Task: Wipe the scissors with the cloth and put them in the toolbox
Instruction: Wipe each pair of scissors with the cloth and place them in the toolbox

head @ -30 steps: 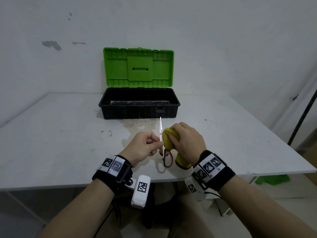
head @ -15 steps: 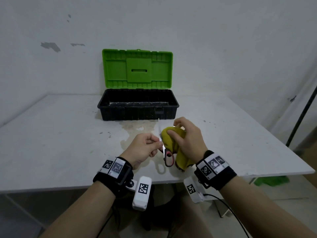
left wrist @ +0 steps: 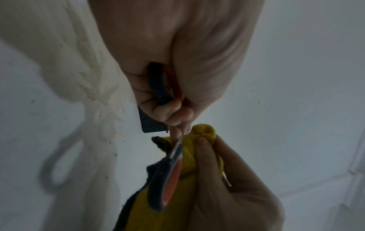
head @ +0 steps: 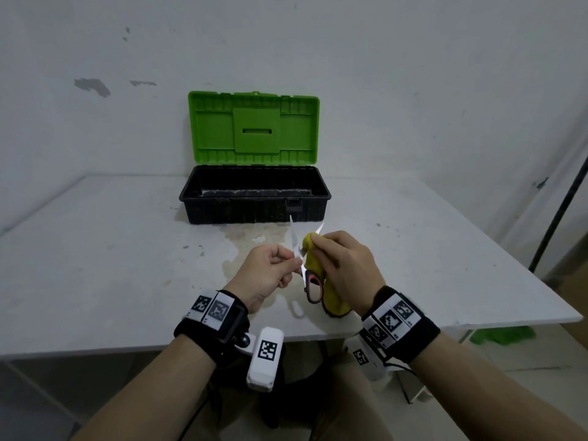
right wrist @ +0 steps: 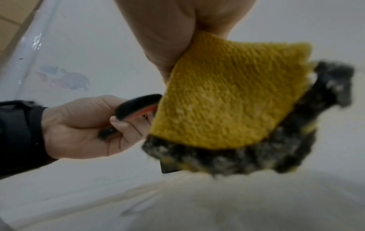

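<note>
One scissors [head: 313, 283] blade largely hidden beneath the cloth [head: 313, 264]; toolbox [head: 254, 198] floor in shadow.

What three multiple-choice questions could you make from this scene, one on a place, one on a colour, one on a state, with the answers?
1. Where is the toolbox?
A. At the table's far edge
B. On the floor
C. In the left hand

2. What colour is the lid?
A. Red
B. Green
C. Blue

3. How are the scissors' blades?
A. Closed
B. Spread apart
C. Wholly wrapped

Answers: 1 A, it stands beyond both hands by the wall. 2 B, the raised lid is bright green. 3 B, two tips diverge above the cloth, which the right hand grips while the left hand holds the scissors.
</note>
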`<state>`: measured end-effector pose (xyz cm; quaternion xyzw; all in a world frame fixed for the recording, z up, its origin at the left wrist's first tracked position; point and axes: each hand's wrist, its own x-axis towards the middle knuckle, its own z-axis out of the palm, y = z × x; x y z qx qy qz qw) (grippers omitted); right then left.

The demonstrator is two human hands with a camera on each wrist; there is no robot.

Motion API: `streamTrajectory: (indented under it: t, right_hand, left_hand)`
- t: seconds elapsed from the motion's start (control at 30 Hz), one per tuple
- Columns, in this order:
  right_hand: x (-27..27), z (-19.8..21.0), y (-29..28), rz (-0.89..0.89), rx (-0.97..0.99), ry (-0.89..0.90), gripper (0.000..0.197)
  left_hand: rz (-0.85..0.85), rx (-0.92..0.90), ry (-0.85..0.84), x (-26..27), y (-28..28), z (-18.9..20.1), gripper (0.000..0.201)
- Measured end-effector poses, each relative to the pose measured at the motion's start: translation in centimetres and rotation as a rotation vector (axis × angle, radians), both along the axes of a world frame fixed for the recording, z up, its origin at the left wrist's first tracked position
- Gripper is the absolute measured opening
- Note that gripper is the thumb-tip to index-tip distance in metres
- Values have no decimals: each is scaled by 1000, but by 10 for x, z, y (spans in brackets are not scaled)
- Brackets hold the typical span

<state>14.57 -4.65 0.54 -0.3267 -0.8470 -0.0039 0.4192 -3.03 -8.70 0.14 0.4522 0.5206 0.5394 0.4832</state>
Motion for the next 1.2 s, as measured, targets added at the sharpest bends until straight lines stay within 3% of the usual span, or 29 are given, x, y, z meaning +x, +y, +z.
streamTrajectory:
  t: [0.17, 0.3, 0.5, 0.67, 0.8, 0.97, 1.2]
  right_hand:
    - [0, -2, -4, 76, 3, -96, 25]
    - [5, 1, 10, -6, -59, -98, 15]
    - [24, 23, 31, -174, -246, 0, 17]
    - [26, 36, 15, -113, -220, 9, 18]
    - [20, 38, 1, -56, -203, -62, 19]
    - [12, 41, -16, 68, -177, -210, 21]
    - [4, 56, -27, 166, -90, -361, 21]
  left_hand:
    - [-36, 7, 45, -4, 0, -1, 5]
    - [-51, 3, 55, -8, -3, -5, 10]
    - [-62, -76, 55, -9, -6, -10, 6]
    - [-54, -123, 86, -16, 0, -4, 18]
    - [-147, -132, 111, -21, -3, 7, 18]
    - [-140, -151, 248, -33, -7, 17, 21]
    - [-181, -162, 345, -46, -13, 26, 10]
